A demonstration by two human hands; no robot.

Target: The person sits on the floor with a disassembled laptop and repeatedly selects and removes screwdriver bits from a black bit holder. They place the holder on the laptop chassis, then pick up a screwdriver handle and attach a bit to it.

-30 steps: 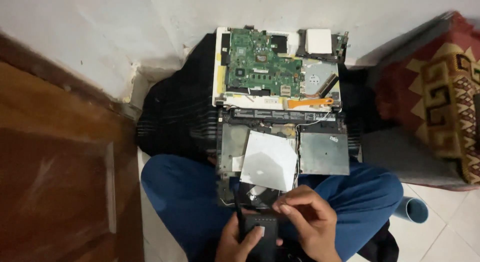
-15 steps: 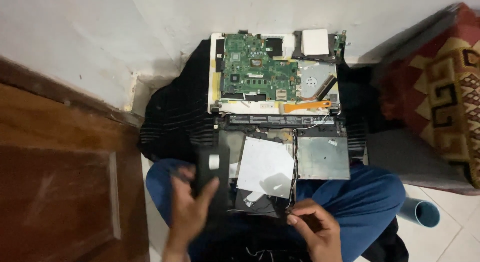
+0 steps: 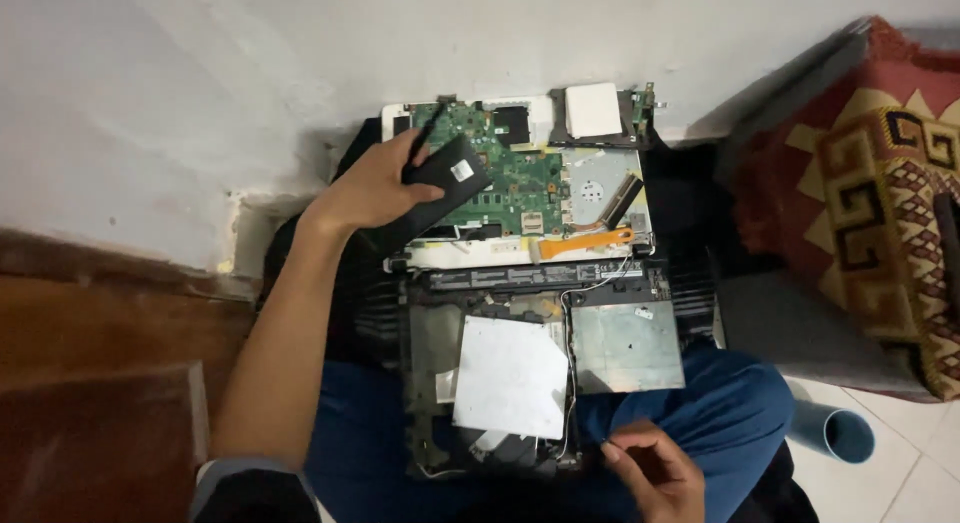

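The floor (image 3: 900, 483) carries everything here: pale tiles show at the lower right, and a brown wooden surface (image 3: 90, 383) lies at the left, running along the foot of a white wall. A black ribbed mat (image 3: 350, 313) lies on the floor against the wall. On it rests the opened laptop chassis (image 3: 520, 283), its near end over the seated person's blue-trousered legs (image 3: 720, 403). A patterned red rug (image 3: 890, 183) lies at the right, beside a grey cushion (image 3: 800, 328). A light blue tube (image 3: 835, 431) lies on the tiles near the right knee.
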